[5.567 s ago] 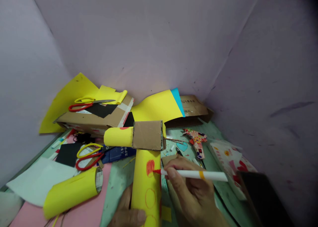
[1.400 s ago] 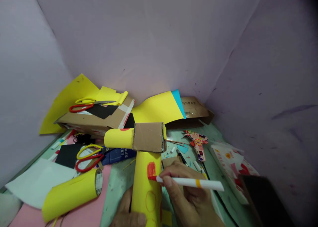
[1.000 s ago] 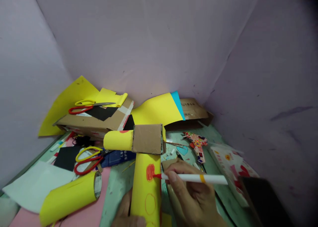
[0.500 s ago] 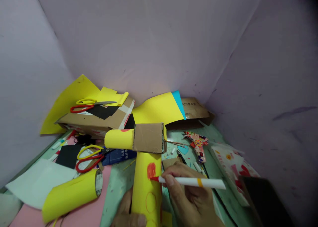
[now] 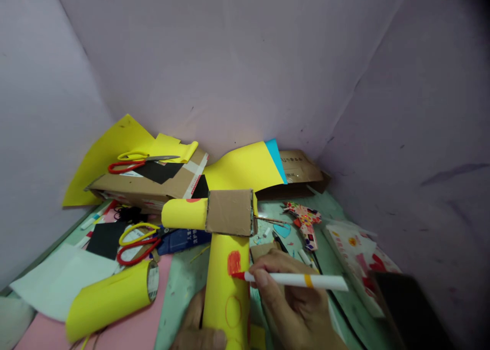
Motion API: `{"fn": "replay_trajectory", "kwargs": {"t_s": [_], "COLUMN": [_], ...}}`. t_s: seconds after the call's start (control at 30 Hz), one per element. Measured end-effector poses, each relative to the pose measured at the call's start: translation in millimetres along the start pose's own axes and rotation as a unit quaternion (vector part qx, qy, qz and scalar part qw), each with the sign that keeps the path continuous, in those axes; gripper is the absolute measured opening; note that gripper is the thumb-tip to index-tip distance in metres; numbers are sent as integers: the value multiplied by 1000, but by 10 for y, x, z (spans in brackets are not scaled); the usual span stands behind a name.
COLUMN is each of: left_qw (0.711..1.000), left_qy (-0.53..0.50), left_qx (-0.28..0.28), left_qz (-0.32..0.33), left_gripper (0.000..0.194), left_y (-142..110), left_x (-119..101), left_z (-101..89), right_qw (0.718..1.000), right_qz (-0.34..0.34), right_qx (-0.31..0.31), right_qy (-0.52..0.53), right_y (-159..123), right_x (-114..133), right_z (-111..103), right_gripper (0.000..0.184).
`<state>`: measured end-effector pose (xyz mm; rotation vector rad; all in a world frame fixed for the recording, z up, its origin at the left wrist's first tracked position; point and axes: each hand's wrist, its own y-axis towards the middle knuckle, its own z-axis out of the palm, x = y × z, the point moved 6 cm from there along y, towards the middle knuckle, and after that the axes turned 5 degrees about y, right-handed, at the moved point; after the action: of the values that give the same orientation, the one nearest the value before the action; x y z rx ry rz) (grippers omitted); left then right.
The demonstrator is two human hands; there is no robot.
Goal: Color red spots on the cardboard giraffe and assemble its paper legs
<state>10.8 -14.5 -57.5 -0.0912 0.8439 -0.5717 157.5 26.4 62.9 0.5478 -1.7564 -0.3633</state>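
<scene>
A yellow paper-wrapped tube (image 5: 225, 283) stands toward me with a brown cardboard piece (image 5: 229, 212) and a short yellow roll (image 5: 184, 214) across its far end. My right hand (image 5: 287, 299) is closed on a white marker (image 5: 298, 280) with an orange band. Its red tip touches the lower edge of a filled red patch (image 5: 234, 263) on the tube. Below the patch an empty red oval (image 5: 233, 311) is outlined. My left hand (image 5: 195, 327) grips the tube's near end at the bottom edge of the view; only part of it shows.
A second yellow roll (image 5: 109, 299) lies at the left on pink paper (image 5: 126, 329). Red-and-yellow scissors (image 5: 136, 243) lie behind it, another pair (image 5: 133, 160) on a cardboard box (image 5: 149, 184). Yellow sheets, a patterned cutout (image 5: 305, 222) and a dark phone (image 5: 406, 309) surround the work.
The marker tip has shifted slightly back and forth over the red patch, which is more filled than 5.6 s ago. My left hand keeps its hold on the tube.
</scene>
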Motion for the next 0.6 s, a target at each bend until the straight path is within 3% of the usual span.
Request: {"fn": "replay_trajectory", "kwargs": {"t_s": [0.17, 0.6], "left_qw": [1000, 1000], "left_qy": [-14, -1], "left_qx": [8, 10], "left_qz": [2, 9], "left_gripper": [94, 93], "left_y": [1, 5], "left_x": [-1, -33], "left_z": [22, 60], "right_qw": [999, 1000], "right_qz": [-23, 2], "right_qx": [-27, 0], "right_qy": [8, -2], "right_y": [17, -1], "right_x": [12, 6], "right_z": [-38, -5], "right_gripper": [15, 18]}}
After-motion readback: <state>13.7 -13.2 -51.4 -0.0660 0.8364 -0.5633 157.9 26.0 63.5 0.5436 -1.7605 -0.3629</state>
